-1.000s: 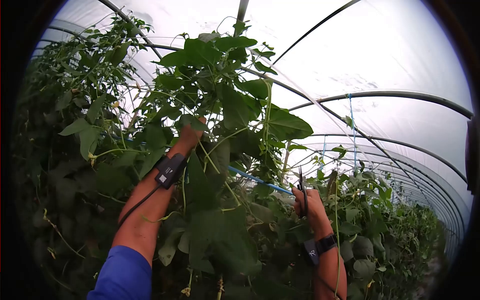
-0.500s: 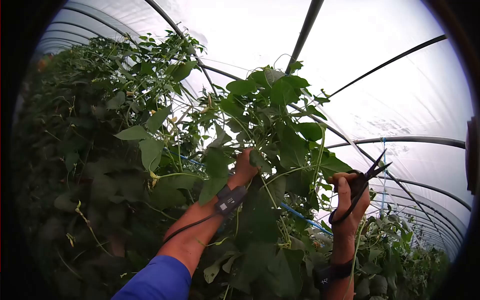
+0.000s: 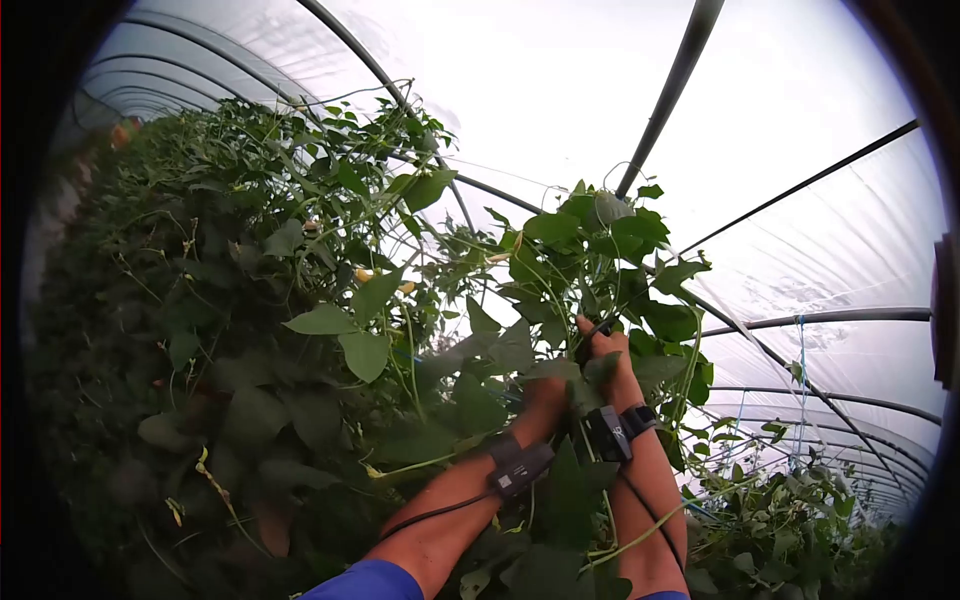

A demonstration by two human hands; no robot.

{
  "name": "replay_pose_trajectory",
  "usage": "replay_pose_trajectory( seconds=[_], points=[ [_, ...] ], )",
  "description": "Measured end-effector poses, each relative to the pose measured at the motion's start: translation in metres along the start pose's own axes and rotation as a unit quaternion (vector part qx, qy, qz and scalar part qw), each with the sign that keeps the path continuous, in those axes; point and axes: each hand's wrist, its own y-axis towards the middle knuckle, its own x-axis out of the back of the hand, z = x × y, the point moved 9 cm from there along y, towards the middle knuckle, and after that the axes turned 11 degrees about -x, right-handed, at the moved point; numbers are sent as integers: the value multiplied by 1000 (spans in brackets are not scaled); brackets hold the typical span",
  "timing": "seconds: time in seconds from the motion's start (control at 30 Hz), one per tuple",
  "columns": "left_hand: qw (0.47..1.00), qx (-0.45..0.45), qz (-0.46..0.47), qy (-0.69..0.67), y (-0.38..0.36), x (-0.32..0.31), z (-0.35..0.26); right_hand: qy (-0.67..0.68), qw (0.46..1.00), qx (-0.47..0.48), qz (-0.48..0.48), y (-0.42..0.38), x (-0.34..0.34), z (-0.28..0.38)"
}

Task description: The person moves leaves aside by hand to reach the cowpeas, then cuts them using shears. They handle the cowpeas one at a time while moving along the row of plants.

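My left hand [image 3: 543, 402] reaches into the climbing bean vines [image 3: 560, 255]. Leaves and blur cover its fingers, so what they hold is hidden. Just to its right and slightly higher, my right hand [image 3: 613, 358] is closed around black-handled scissors [image 3: 598, 330], with the blades lost among the foliage. Broad green leaves [image 3: 570, 490] hang below and in front of both hands. Each wrist wears a dark strapped device, the left one [image 3: 522, 470] and the right one [image 3: 608, 433], with cables running down the forearms.
Dense vines with thin pods [image 3: 222, 490] fill the left side. Dark metal hoops [image 3: 820, 318] carry the translucent plastic cover overhead. A blue string [image 3: 802, 380] hangs at the right, above lower plants [image 3: 790, 540].
My right hand has moved left with the scissors, from open air into the leaves beside my left hand. The view has shifted, and my left hand appears lower and further right.
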Motion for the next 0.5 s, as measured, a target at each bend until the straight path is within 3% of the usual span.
replay_pose_trajectory(
  seconds=[0.07, 0.13, 0.17, 0.2, 0.23, 0.37, 0.43, 0.47, 0.5],
  points=[
    [995, 22, 7, -102, -4, 3, 0, 3, 998, -44, -47, 16, 1, -14],
    [997, 24, 23, -67, -4, 3, -2, -33, 997, -54, -45, 29, 5, -28],
    [998, 29, 31, -49, -5, 2, -1, -187, 953, 233, -42, 31, 1, -8],
    [998, 34, 39, -30, -6, 1, 1, -320, 806, 497, -37, 9, -18, -7],
    [998, 19, 43, -42, -7, -3, 4, -304, 850, 430, -14, 24, -17, -16],
    [996, -13, 89, 3, -13, -11, 5, -371, 864, 335, -59, 13, -15, -17],
    [993, -89, 42, -65, -14, 13, -26, -448, 753, 468, -116, -13, -22, -8],
    [993, -89, 44, -63, -17, 12, -22, -447, 755, 466, -116, -11, -24, -12],
    [988, -149, 43, 1, -26, 8, -22, -197, 925, 321, -57, 17, -1, -29]
  ],
)
